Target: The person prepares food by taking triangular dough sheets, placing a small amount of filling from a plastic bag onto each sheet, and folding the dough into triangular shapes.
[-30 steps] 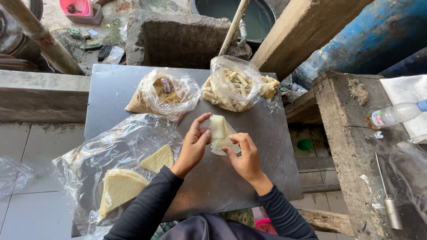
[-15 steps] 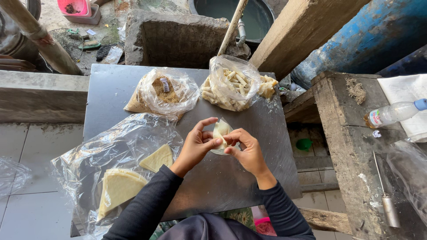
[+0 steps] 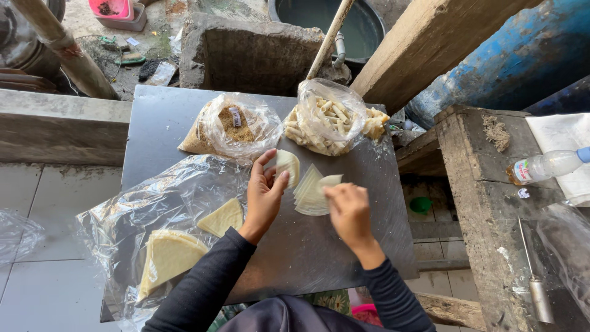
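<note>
work surface: flat grey metal sheet [image 3: 184, 123] laid over concrete and tile, seen from above.
left hand: left hand [image 3: 264, 193] raised just above the sheet, thumb and fingers curled around a pale, folded cone of thin pastry wrapper [image 3: 287, 167] — pinched, not spread.
right hand: right hand [image 3: 349, 212] lowered to the sheet, fingertips bent down onto the near edge of a small fan of pale triangular pastry sheets [image 3: 312, 192]; seen from the back, so pinching or only pressing cannot be told.
relation of hands: apart, the fan of sheets lying between them; cone held just left of and above the fan.
left of hands: crumpled clear plastic film [image 3: 147, 209] spread on the sheet, bearing a small pale yellow wedge of stacked wrappers [image 3: 224, 216] and, nearer the body, a larger pale yellow wedge of stacked wrappers [image 3: 169, 255].
far side, left: clear plastic bag of brown crumbly filling [image 3: 230, 126], open at the top, resting on the sheet.
far side, right: clear plastic bag of pale rolled pastry sticks [image 3: 322, 120], more of them spilling at its right edge.
right bench: rough wooden bench [image 3: 479, 184] well apart from the hands, carrying a clear plastic bottle with a blue cap [image 3: 547, 166] lying on its side, and a slim metal tool [image 3: 534, 276] near the front.
background: round dark basin of water [image 3: 362, 24] behind a concrete block [image 3: 252, 52]; pink plastic tray [image 3: 114, 9] on the ground — contents unclear.
sleeves: dark long sleeves on both arms.
</note>
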